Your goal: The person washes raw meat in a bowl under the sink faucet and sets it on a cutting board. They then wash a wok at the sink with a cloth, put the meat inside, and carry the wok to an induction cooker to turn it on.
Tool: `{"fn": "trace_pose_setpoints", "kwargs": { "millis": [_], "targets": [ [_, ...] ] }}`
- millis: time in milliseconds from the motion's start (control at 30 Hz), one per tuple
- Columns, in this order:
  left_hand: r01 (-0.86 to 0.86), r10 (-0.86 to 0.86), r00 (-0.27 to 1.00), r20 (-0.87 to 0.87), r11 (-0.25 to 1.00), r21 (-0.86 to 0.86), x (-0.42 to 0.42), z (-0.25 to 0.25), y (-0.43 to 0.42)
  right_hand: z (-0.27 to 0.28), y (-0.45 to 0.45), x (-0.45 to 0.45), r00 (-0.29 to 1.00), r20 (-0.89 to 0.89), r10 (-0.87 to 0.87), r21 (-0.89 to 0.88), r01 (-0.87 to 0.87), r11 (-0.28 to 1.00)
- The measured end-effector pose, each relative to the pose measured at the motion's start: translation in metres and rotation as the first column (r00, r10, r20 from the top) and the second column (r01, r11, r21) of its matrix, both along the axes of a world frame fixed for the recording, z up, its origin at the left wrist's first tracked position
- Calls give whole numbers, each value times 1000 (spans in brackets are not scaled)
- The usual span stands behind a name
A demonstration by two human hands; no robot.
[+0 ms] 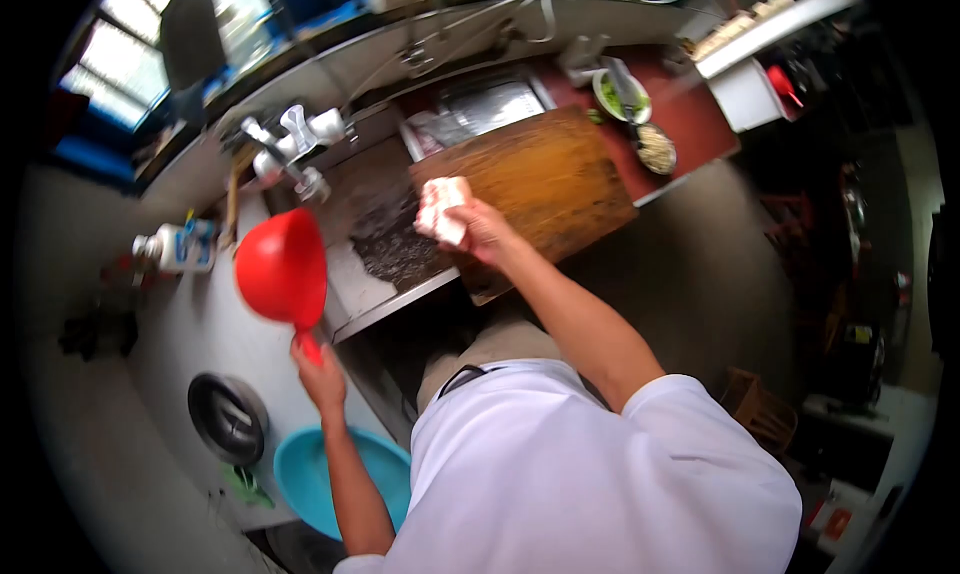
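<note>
1 dipper [283, 266], 1 pale lump [439, 210], 1 board [540, 179]. Yr L hand [321, 379], L of board, clamps dipper; outstretched R hand [482, 230] clamps lump over board edge.

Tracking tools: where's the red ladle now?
Head view, left of centre: the left hand holds the red ladle by its handle, farther forward than the teal basin.

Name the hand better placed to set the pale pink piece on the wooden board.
Probably the right hand: it grips the pale pink piece and, in view, overlaps the wooden board. The left hand holds the red dipper, farther from the board.
</note>
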State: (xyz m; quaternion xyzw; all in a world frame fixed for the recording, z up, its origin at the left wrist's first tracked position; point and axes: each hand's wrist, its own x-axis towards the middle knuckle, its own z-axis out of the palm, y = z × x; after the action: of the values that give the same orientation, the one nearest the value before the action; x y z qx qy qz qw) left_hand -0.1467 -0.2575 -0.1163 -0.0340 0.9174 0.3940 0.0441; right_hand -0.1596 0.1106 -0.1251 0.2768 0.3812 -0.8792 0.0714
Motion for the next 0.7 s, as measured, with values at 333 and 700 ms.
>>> {"fn": "trace_pose_setpoints", "kwargs": {
  "millis": [333,700],
  "targets": [
    [-521,-99,802,589,364,772,-2,14,-47,-16,28,39,967,148,-208,79,198,977],
    [-767,42,622,782,234,598,-25,-18,-76,-97,90,69,926,200,-319,246,268,931]
  ]
}}
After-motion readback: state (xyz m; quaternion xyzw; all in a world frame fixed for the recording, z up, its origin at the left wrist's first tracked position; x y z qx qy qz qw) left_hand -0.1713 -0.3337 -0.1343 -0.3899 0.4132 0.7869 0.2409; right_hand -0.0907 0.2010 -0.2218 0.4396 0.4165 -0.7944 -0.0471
